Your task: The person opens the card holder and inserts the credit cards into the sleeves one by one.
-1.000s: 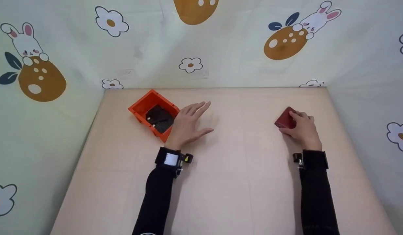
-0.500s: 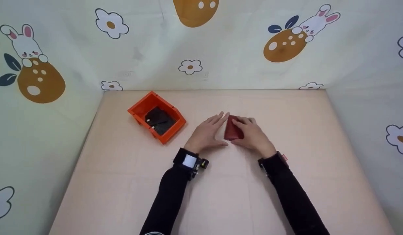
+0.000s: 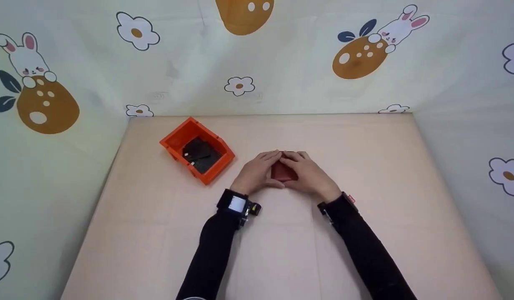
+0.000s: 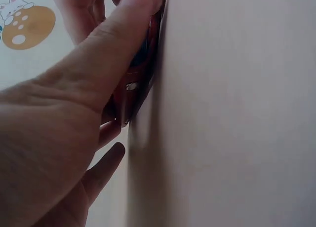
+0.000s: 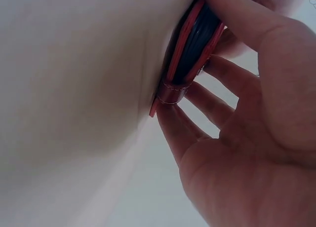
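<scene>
A small dark red leather wallet (image 3: 284,172) lies at the middle of the table, held between both hands. My left hand (image 3: 255,171) grips its left side, fingers at the far edge and thumb along the near edge. From the other side my right hand (image 3: 313,174) holds it, fingers over its right part. In the right wrist view the wallet (image 5: 195,44) shows red edges, dark inner layers and a stitched strap at one end. A metal snap on the wallet (image 4: 129,89) shows in the left wrist view, where the left thumb hides part of the near edge.
An orange plastic bin (image 3: 218,171) stands left of the hands, with flat black pieces (image 3: 200,154) inside. Pale cloth walls (image 3: 298,62) printed with rabbits and flowers rise at the back and both sides of the light tabletop (image 3: 278,258).
The right hand has brought the wallet left from the table's right side to the middle. The left hand has moved right from beside the bin and taken hold of the wallet too.
</scene>
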`<action>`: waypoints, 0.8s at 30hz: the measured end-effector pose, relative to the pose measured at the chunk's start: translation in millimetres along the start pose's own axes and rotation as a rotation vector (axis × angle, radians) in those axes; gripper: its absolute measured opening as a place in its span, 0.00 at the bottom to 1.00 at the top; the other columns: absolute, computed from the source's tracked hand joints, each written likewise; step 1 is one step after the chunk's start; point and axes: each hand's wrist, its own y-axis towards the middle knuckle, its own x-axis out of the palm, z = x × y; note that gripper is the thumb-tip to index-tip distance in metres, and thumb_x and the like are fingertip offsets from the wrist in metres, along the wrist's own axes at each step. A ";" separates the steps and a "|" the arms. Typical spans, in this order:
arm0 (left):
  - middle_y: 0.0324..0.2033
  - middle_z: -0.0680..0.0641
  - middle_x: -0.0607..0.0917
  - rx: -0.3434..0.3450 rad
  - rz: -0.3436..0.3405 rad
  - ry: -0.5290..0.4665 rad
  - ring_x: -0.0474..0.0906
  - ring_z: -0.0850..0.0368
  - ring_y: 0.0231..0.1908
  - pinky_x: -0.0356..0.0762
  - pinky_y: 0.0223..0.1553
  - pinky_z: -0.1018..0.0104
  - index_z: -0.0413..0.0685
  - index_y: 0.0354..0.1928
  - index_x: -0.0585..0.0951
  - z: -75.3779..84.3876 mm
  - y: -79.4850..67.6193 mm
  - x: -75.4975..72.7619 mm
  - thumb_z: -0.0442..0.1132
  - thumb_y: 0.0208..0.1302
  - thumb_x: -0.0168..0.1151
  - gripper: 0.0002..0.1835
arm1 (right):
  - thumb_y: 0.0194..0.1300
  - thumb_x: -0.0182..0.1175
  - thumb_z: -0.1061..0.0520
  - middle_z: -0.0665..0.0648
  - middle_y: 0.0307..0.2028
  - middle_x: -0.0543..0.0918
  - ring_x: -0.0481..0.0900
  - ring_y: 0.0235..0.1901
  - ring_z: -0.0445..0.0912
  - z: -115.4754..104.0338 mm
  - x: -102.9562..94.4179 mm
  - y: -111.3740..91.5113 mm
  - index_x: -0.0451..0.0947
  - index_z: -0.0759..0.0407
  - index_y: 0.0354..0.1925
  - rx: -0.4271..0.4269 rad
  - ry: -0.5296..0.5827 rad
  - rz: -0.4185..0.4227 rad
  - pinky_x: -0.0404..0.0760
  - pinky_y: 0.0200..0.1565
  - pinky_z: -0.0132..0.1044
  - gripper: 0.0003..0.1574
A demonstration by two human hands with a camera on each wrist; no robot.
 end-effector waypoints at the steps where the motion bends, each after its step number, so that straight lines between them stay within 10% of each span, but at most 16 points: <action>1: 0.79 0.49 0.64 -0.002 0.007 -0.001 0.59 0.53 0.78 0.62 0.76 0.57 0.50 0.80 0.61 -0.4 -0.3 0.1 0.65 0.56 0.73 0.55 | 0.64 0.73 0.44 0.58 0.77 0.66 0.63 0.73 0.56 0.7 -0.1 0.1 0.68 0.58 0.75 -0.003 -0.001 -0.002 0.72 0.70 0.53 0.48; 10: 0.78 0.49 0.66 -0.038 0.028 0.024 0.61 0.53 0.77 0.64 0.75 0.57 0.49 0.79 0.63 7.3 0.3 2.2 0.65 0.58 0.71 0.52 | 0.67 0.71 0.46 0.59 0.72 0.72 0.69 0.71 0.57 5.9 -4.7 -1.0 0.77 0.58 0.67 -0.023 -0.001 0.023 0.73 0.69 0.53 0.36; 18: 0.78 0.49 0.65 -0.059 0.016 0.048 0.60 0.52 0.78 0.63 0.75 0.57 0.48 0.78 0.64 10.3 0.9 1.8 0.63 0.60 0.71 0.51 | 0.72 0.66 0.54 0.58 0.47 0.77 0.75 0.47 0.53 3.4 -4.6 2.5 0.83 0.57 0.48 -0.069 -0.112 0.147 0.81 0.49 0.47 0.10; 24: 0.78 0.48 0.66 -0.071 0.000 0.045 0.60 0.52 0.78 0.63 0.76 0.55 0.49 0.79 0.63 9.4 -0.3 1.3 0.62 0.61 0.72 0.50 | 0.76 0.61 0.56 0.55 0.38 0.82 0.79 0.39 0.48 6.0 -0.3 5.5 0.77 0.58 0.47 -0.021 0.033 0.100 0.80 0.43 0.44 0.07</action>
